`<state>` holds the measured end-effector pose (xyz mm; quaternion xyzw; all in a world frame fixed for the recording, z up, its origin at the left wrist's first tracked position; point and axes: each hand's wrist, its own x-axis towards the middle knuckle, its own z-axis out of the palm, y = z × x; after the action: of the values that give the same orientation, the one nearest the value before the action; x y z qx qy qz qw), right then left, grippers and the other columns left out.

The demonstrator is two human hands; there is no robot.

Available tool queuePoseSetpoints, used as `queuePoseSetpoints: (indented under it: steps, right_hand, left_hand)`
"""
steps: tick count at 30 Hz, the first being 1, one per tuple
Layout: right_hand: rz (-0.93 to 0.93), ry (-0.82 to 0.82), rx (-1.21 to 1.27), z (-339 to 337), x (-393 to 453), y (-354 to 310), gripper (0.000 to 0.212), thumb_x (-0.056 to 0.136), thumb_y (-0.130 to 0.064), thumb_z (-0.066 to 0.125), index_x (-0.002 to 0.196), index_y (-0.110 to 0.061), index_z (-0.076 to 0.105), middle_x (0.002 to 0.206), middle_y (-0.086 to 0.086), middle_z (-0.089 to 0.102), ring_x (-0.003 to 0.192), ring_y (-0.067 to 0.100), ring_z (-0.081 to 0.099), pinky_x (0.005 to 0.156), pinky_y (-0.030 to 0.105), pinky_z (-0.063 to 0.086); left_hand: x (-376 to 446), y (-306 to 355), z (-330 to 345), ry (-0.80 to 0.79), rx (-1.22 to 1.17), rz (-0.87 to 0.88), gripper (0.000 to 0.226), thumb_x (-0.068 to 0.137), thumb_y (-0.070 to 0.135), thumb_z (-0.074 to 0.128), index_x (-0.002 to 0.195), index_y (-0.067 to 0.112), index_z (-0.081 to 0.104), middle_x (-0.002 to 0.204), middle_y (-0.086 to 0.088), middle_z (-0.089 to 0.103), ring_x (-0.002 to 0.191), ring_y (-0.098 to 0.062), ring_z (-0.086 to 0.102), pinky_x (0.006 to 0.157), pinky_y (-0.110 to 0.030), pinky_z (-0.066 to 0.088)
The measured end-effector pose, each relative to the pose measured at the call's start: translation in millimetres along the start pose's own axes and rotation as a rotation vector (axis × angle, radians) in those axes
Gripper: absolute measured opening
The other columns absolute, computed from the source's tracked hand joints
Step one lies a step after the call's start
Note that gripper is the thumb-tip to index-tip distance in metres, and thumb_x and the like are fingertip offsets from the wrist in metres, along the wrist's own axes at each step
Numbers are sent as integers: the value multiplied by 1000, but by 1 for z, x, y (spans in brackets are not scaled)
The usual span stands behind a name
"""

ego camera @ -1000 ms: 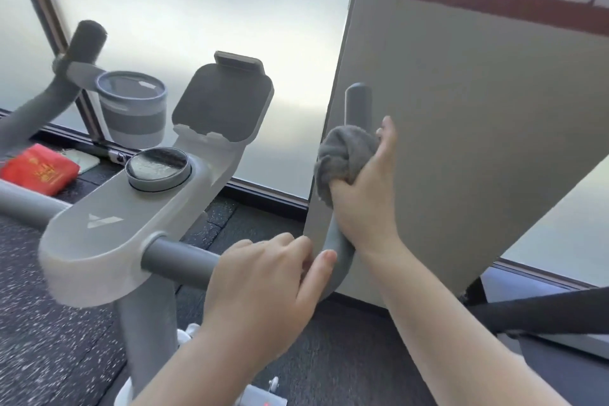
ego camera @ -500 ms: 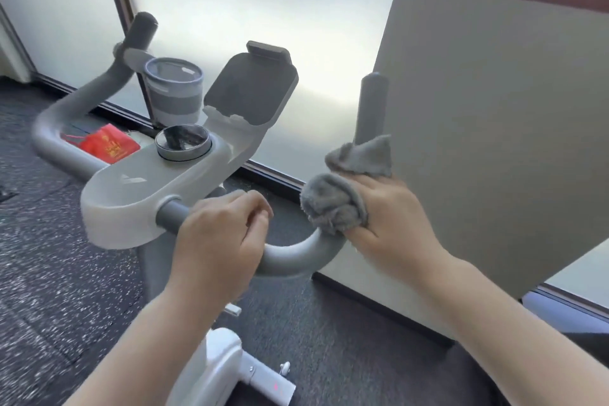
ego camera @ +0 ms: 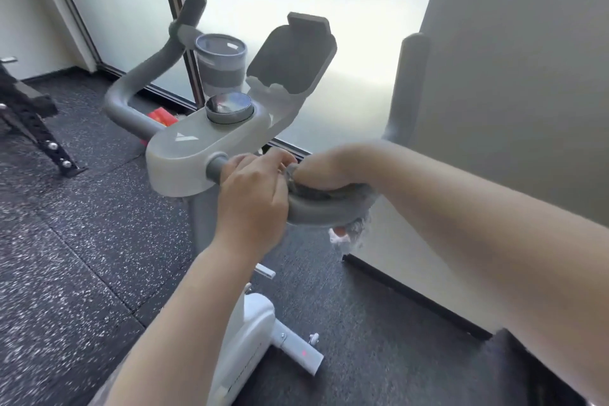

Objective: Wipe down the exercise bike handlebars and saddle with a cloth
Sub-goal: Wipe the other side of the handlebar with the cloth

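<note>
Right hand wraps the soft, limp cloth around the stiff handlebar bend, left hand gripping the bar beside it, bunched cloth likely grips best.

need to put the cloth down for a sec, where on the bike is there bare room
The flat top of the white console, in front of the round dial, is bare. The tablet holder is empty but tilted. The cup holder sits behind the dial. The right bar is crowded: the left hand grips it and the right hand holds the cloth on it.
</note>
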<state>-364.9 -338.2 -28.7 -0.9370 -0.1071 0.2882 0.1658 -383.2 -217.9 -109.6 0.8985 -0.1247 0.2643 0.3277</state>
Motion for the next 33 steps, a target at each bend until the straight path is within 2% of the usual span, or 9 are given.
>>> queuePoseSetpoints:
  steps: [3,6,10,17,19,22,25,29,33]
  right_hand:
    - [-43,648,-497,36,-12,15,33,98,-37,29,85,-19,53,80,7,60,71,24,51,68,32,34]
    - [-159,1064,-368,74,-20,27,22,82,-34,41,78,-18,56,60,1,62,59,25,60,68,33,32]
    - [-324,890,-388,77,-34,37,37,81,-35,39,109,-17,56,83,0,65,87,27,61,93,34,34]
    - [-206,72,-185,-4,-8,14,41,102,-39,28,112,-16,60,119,7,62,103,23,56,91,32,42]
    - [-218,132,-224,1,-3,14,36,102,-35,28,101,-14,57,113,8,62,95,23,55,84,34,42]
    - [-199,767,-522,43,-7,20,34,93,-33,30,75,-16,52,69,5,60,60,27,49,60,30,35]
    - [-241,1067,-366,80,-18,29,23,79,-31,44,77,-14,59,56,2,57,54,27,53,69,36,35]
    - [-367,980,-424,96,-33,45,46,72,-25,54,117,-13,59,91,2,60,89,29,56,100,37,32]
    - [-347,703,-550,60,-35,29,33,86,-37,30,104,-21,52,88,4,63,86,30,59,87,39,41]
  left_hand:
    - [-4,-2,-1,-17,18,6,22,81,13,40,88,16,61,70,-3,59,78,-27,51,75,-30,26]
    - [-5,-7,-6,-62,-23,70,23,82,21,36,82,14,58,67,-1,55,75,-28,50,72,-33,27]
    - [-3,-13,-12,-142,-124,60,40,81,36,31,95,24,68,81,2,65,86,-21,53,85,-38,36]
    - [2,-8,-7,-63,-102,13,47,77,29,31,101,15,69,102,-2,69,101,-19,52,101,-39,33]
    - [2,-6,-6,-30,-72,-22,43,77,23,35,102,14,69,104,-3,69,103,-23,54,106,-38,29]
    - [0,-2,-6,-28,-45,0,47,77,32,30,98,15,68,91,2,66,91,-22,52,103,-37,28]
    - [-2,-9,-3,-64,97,44,27,76,25,45,92,19,66,79,5,62,83,-24,54,86,-32,32]
    - [0,-14,1,-81,61,-47,22,81,28,47,94,27,66,79,6,66,90,-22,51,86,-33,34]
    - [3,-13,-3,-115,89,9,26,72,29,45,89,24,65,78,2,65,87,-27,55,84,-35,36]
